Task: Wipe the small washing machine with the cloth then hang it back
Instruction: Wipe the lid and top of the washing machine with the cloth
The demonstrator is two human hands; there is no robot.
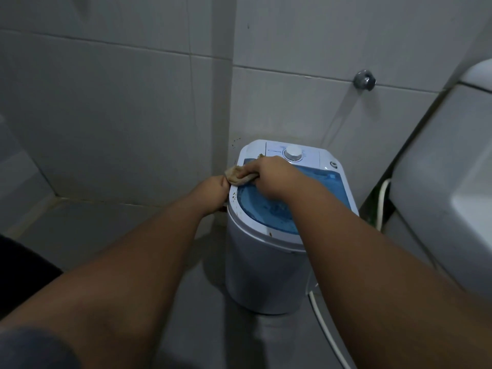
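Washing machine stands on the floor in the tiled corner. R hand bunches the cloth on its far-left rim; L hand grips the left edge, steadying it. Best to press firm & drag toward the near brown specks (rim looks dirtiest). Print by the dial is too small to read.

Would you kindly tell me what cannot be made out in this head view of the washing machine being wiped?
Head view: the cloth is mostly covered by the right hand.
Head view: fingers of the left hand curl behind the rim of the washing machine; grip hidden.
Head view: print around the dial is too small.
Head view: the white fixture is cut by the right edge.
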